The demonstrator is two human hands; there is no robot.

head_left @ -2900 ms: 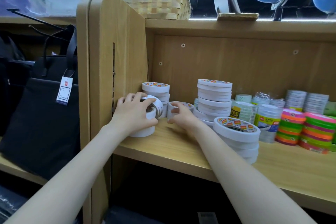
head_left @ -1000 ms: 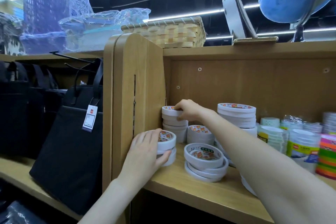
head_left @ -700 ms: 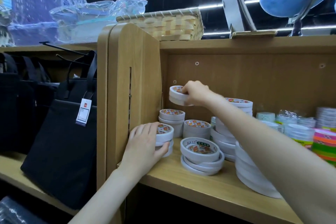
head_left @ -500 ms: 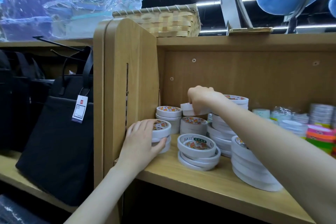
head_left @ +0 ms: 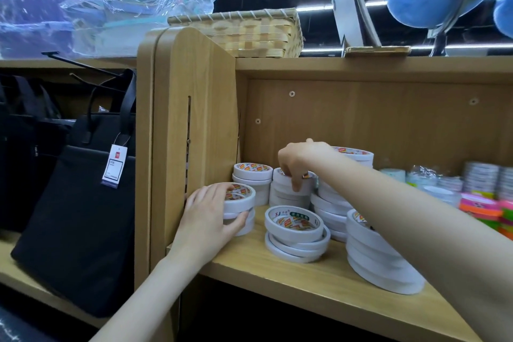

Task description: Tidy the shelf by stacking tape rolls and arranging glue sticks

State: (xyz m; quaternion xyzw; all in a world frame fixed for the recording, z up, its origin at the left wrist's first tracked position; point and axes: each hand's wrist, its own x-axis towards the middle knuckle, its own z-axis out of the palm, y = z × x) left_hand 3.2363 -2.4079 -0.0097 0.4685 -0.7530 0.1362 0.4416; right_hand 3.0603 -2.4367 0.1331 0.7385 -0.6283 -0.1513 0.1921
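Note:
White tape rolls stand in several stacks on the wooden shelf (head_left: pixel 319 283). My left hand (head_left: pixel 211 219) wraps around a short stack of small rolls (head_left: pixel 242 197) at the front left corner. My right hand (head_left: pixel 299 161) reaches in from the right and pinches the top roll of the middle back stack (head_left: pixel 288 191), fingers over its rim and core. A two-roll stack (head_left: pixel 252 176) sits in the back left corner. Wider thin rolls (head_left: pixel 295 233) lie stacked in front. A tall stack (head_left: pixel 333 203) and a large-roll stack (head_left: pixel 383 261) stand to the right, partly hidden by my forearm.
The shelf's side panel (head_left: pixel 188 133) closes the left. Bright coloured tape rolls (head_left: pixel 480 207) and clear-wrapped small items (head_left: pixel 424 175) crowd the right. A black bag (head_left: pixel 83 203) hangs left of the panel. A wicker basket (head_left: pixel 244 33) sits on top.
My right hand lifted a roll off the back left stack, carried it right and lowered it onto the middle back stack. My left hand stayed on the front left stack.

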